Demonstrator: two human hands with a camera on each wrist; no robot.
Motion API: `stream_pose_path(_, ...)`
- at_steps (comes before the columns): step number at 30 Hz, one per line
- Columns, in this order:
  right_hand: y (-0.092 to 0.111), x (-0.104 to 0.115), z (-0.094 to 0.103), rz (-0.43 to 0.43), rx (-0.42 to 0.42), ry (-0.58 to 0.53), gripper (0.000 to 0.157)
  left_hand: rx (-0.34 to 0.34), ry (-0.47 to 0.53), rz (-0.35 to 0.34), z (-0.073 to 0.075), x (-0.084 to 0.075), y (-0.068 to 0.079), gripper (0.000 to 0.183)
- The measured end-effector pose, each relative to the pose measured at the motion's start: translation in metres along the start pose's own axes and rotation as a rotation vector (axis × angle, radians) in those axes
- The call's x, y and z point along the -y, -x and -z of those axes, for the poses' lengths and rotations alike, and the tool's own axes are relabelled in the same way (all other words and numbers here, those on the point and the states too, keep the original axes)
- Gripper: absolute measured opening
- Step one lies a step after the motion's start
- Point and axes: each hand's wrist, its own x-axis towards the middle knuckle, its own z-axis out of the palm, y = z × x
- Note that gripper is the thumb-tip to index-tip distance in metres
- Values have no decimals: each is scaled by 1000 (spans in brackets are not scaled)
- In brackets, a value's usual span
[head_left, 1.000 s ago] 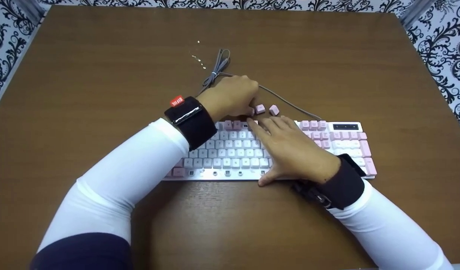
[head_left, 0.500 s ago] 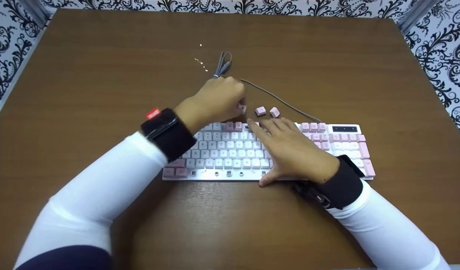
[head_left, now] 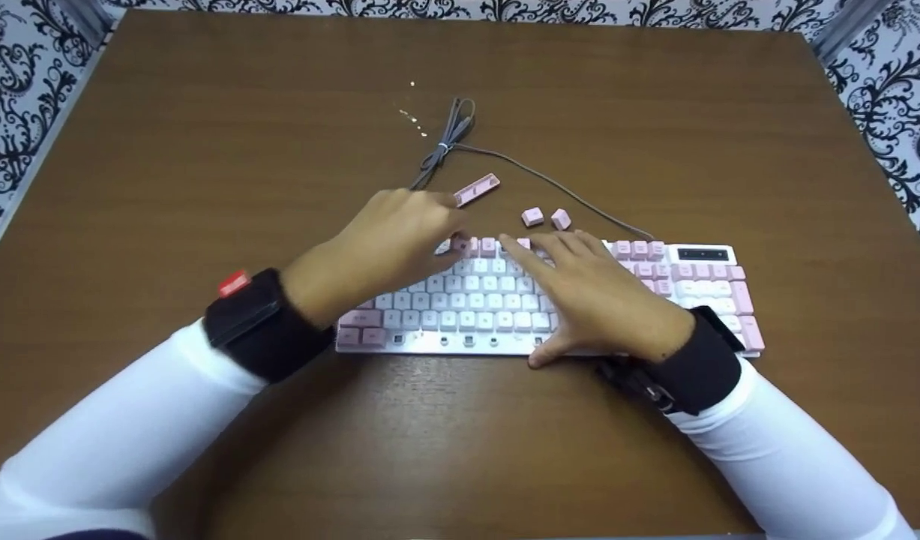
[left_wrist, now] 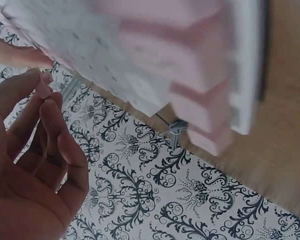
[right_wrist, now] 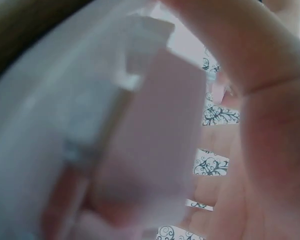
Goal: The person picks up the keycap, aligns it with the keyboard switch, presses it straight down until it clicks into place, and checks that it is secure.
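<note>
A pink and white keyboard (head_left: 460,300) lies on the table, its bottom row partly stripped of keycaps, showing bare switches. My left hand (head_left: 388,240) is over its upper left part. In the left wrist view, thumb and fingertips pinch a small pink keycap (left_wrist: 44,86); from the head it is mostly hidden by the hand. My right hand (head_left: 594,292) rests flat over the keyboard's middle with fingers spread, thumb at the front edge. Behind the keyboard lie two loose pink keycaps (head_left: 532,217) and a long pink spacebar keycap (head_left: 477,190).
A grey cable (head_left: 557,184) runs from the keyboard's back edge to a tied bundle (head_left: 448,142). Several tiny pale bits (head_left: 415,122) lie beyond it on the brown wooden table (head_left: 242,112). Black-and-white patterned cloth (head_left: 894,97) surrounds the table.
My left hand has moved left and nearer with the pinched keycap, uncovering the long spacebar keycap and the cable bundle. My right hand has stayed in place on the keyboard.
</note>
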Motion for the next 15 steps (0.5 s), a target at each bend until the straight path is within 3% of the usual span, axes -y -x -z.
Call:
stream_pose_path(6,1,0,-1,-5,9,-20,141,-91,7,-75,-3,-2,25,2)
stream_pose_path(15,1,1,0,0,-1,-23,141,-91,-18,-41,-4,-4,56,4)
